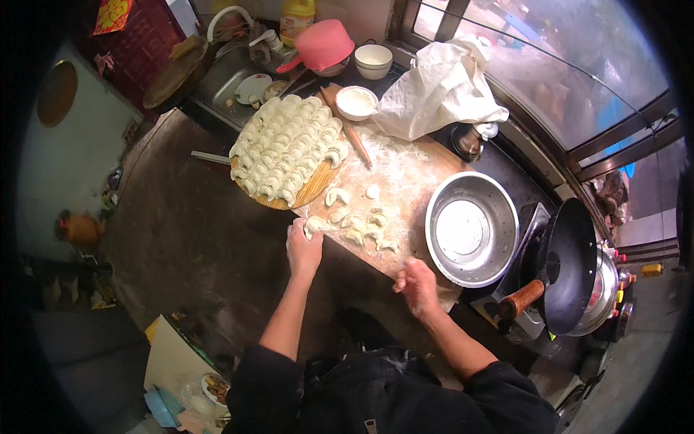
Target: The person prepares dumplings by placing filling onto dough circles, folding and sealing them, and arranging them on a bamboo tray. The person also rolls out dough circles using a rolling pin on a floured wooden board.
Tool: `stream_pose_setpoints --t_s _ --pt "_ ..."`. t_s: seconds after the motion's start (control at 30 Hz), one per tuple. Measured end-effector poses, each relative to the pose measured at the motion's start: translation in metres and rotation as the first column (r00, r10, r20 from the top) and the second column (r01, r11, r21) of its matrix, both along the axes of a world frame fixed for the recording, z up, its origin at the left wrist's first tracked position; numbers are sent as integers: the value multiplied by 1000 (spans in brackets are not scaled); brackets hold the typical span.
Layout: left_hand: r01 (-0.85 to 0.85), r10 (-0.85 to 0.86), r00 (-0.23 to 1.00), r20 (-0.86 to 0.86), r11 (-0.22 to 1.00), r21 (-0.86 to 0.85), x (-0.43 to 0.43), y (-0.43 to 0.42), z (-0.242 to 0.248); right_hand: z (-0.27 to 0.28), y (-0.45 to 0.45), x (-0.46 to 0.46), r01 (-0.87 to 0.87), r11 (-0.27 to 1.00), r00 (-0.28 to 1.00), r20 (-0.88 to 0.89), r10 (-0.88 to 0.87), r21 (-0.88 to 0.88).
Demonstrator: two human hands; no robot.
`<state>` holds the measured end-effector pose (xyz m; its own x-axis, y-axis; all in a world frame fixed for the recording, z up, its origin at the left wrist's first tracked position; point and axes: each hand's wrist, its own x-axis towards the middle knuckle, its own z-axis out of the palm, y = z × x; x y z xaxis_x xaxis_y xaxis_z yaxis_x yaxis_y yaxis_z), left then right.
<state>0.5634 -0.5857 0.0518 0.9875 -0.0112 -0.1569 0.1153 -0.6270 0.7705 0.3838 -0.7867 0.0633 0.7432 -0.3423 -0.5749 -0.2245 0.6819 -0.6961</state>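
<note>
My left hand [304,249] grips a white dumpling [314,225] at the near left edge of the floured wooden board [396,163]. Just right of that dumpling, several folded dumplings [353,222] lie on the board in a loose group. A small ball of dough [372,191] rests beyond them. My right hand [418,285] is over the board's near edge, its fingers curled; nothing shows in it, though its inner side is hidden. Near it stands a wide steel basin [471,276]. Rows of dumplings [287,144] cover most of a round wooden tray [314,190] at the left.
A rolling pin [355,141] lies beside a bowl of flour [356,103]. Behind are a white cloth sack [439,92], a pink ladle [325,43] and a sink [222,87]. At right, a black wok [574,271] leans with its wooden handle [523,298] towards me.
</note>
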Motion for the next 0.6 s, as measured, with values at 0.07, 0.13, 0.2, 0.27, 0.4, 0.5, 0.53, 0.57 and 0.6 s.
stream_pose_setpoints --t_s 0.07,0.13,0.2,0.27,0.4,0.5,0.53,0.57,0.6 --pt "1 0 1000 -8 989 149 13 -4 1 -2 -12 -12 219 955 976 -36 -216 200" --pt "41 -43 999 5 985 166 29 -12 -12 -9 -29 -21 377 879 925 -67 -375 292" --pt "-7 -3 997 78 991 133 39 -20 -32 -13 -37 -20 457 821 881 -52 -469 341" --pt "-9 -8 990 137 992 125 44 -24 -45 -15 -43 -17 502 791 845 -7 -534 349" --pt "41 -52 995 81 991 128 41 -34 -26 -27 -66 -14 628 734 750 50 -659 260" --pt "30 -40 998 52 983 181 35 -40 7 -19 -66 -5 670 735 731 77 -678 106" --pt "79 -107 987 117 971 226 39 -38 1 -14 -60 3 639 766 765 52 -642 65" --pt "126 -166 977 134 957 262 46 -40 3 -12 -52 12 605 796 795 25 -606 26" --pt "212 -247 959 143 952 222 56 -46 5 -12 -47 21 521 851 853 54 -519 -58"
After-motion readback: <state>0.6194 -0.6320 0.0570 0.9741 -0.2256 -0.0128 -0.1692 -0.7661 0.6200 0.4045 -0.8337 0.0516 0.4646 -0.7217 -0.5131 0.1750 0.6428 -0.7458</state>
